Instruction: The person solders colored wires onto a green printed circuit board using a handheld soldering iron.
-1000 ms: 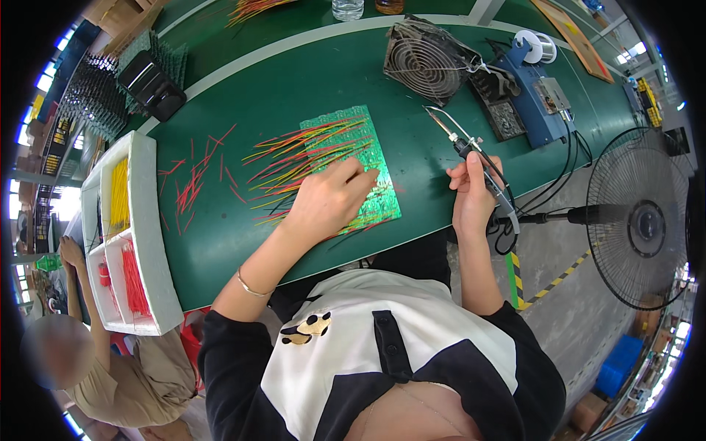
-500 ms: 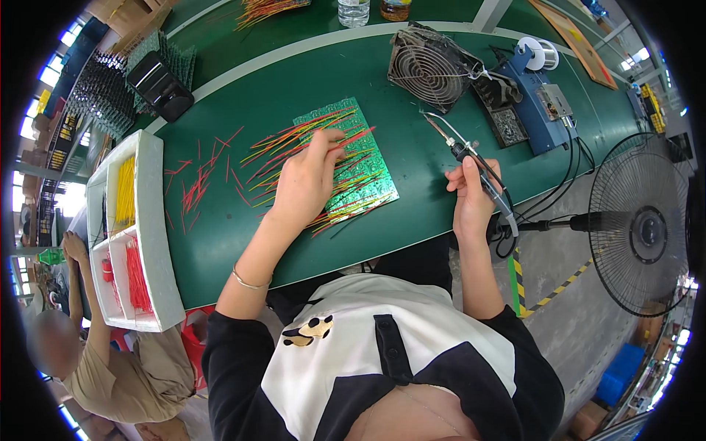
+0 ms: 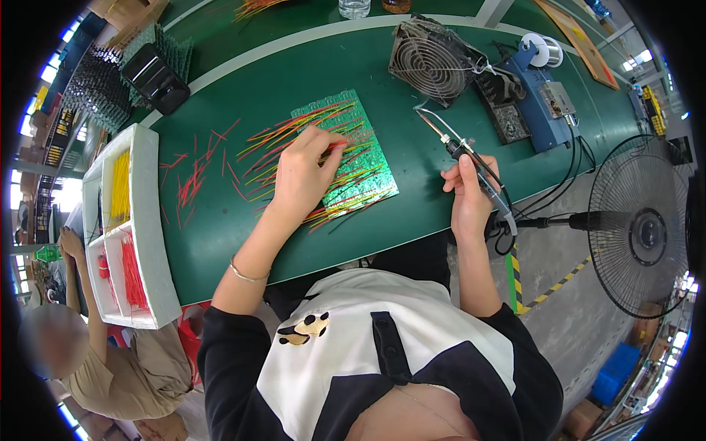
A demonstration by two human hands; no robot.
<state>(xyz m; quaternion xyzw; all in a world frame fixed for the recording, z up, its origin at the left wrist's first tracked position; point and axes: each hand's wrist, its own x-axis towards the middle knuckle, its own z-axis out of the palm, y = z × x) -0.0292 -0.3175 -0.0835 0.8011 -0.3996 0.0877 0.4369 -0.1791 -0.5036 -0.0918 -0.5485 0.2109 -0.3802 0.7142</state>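
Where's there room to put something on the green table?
There's bare table behind the circuit board, left of the square fan, and between the board and the right hand. It's crowded under the left hand, where wires lie across the board, and among loose red wires further left.

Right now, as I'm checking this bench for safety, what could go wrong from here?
The right grip holds a soldering iron with its tip bare; if it is hot, which I can't tell, it might burn the left grip should they come together.
Red and yellow wires jut past the left edge of the green circuit board, so the left forearm could snag them.
Loose red wires lie nearby and might get mixed in.
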